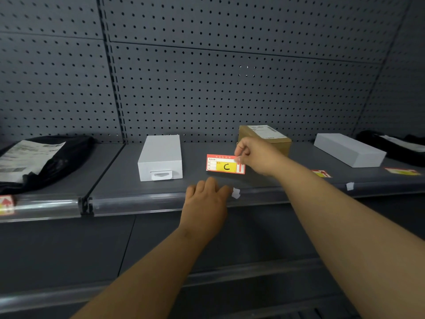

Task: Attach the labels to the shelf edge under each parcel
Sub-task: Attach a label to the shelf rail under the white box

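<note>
Background: a dark grey pegboard [207, 88] is seen behind a grey shelf [128, 171], with a lower shelf [230, 277] below it.
Label C [224, 165]: a red-bordered card with a yellow field marked "C" is held upright above the shelf, between the white box and the brown box, and apart from the shelf edge.
Right hand [257, 157]: the card's right end is pinched between thumb and curled fingers [241, 151]; the arm is stretched in from the lower right.
Left hand [205, 201]: it is held at the shelf edge below the card, its fingers [202, 185] loosely straight, and nothing is gripped.
Tape [236, 193]: a small white piece is seen on the shelf edge just beside the left fingertips; whether it is touched cannot be told.
Shelf edge [138, 203]: a clear glossy strip is fitted along the front; a second tape piece [350, 186] is stuck further right.
White box [161, 157]: it is set left of the card.
Brown box [264, 135]: it is partly hidden behind the right hand.
Flat box [349, 149]: it is laid further right.
Black bags: one [69, 155] is laid at far left, another [386, 143] at far right.
Other labels: two [322, 173] [402, 171] are laid flat on the shelf at right; one [7, 204] is fixed to the edge under the left bag.
</note>
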Demonstrator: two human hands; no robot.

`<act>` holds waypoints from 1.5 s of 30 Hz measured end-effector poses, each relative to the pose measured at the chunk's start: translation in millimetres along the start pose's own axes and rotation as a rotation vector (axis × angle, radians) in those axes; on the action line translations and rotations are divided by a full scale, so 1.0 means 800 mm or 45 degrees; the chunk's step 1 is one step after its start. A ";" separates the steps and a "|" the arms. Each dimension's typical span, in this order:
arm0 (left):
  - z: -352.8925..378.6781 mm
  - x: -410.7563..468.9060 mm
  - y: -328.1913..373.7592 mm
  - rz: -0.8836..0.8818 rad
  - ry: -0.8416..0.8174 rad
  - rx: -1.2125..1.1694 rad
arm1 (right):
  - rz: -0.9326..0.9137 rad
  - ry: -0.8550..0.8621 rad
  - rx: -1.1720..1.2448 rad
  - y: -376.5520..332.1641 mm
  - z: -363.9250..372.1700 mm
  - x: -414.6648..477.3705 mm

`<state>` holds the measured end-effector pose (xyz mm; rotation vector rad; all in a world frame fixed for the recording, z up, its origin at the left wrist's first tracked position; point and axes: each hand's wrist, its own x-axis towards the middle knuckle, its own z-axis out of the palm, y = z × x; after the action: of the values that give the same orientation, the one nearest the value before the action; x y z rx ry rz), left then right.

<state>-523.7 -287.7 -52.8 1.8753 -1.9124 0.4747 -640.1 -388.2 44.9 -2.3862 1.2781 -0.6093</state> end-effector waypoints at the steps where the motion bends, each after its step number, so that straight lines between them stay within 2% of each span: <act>1: 0.000 -0.002 0.000 0.000 -0.006 -0.006 | 0.000 -0.001 0.003 0.000 -0.001 -0.001; 21: -0.001 -0.006 -0.008 -0.037 -0.059 0.030 | -0.005 -0.009 -0.004 0.006 -0.003 -0.006; 29: -0.014 -0.006 -0.021 -0.075 -0.145 0.229 | -0.034 -0.012 0.005 0.001 -0.003 -0.006; 38: -0.032 -0.038 -0.079 -0.119 -0.034 0.354 | -0.238 0.024 0.258 -0.034 0.017 -0.012; 45: -0.053 -0.077 -0.132 -0.171 0.120 0.382 | -0.347 -0.090 0.184 -0.078 0.061 -0.017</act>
<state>-416.0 -216.8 -53.5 2.1082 -1.7167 0.8292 -578.3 -338.3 32.9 -2.4542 0.8558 -0.6637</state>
